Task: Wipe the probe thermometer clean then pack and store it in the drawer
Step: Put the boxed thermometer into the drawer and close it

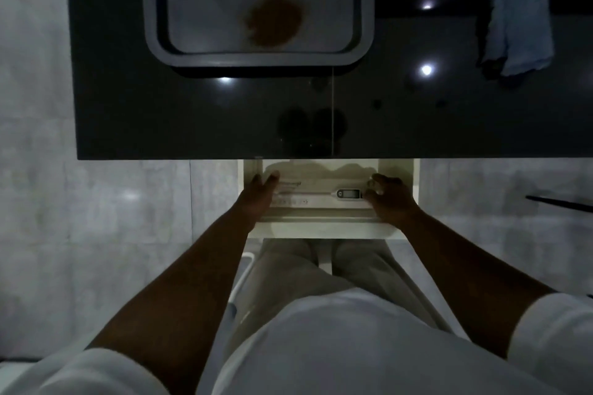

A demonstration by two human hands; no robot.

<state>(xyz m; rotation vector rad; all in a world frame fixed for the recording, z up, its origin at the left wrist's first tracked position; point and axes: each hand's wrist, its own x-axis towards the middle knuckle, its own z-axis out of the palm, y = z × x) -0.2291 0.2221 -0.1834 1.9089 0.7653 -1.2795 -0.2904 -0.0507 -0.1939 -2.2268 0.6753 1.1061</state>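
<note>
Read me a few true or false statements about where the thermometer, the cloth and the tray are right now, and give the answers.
1. The thermometer lies in the open drawer. True.
2. The cloth is in the drawer. False: it lies on the countertop, at the far right.
3. The left hand and right hand are at opposite ends of the thermometer. True.
4. The tray is spotless. False: it has a brown stain.

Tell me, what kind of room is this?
Probably a kitchen: there is a dark shiny countertop, a grey tray with a brown stain, a cloth, and a probe thermometer in the open drawer below.
</note>
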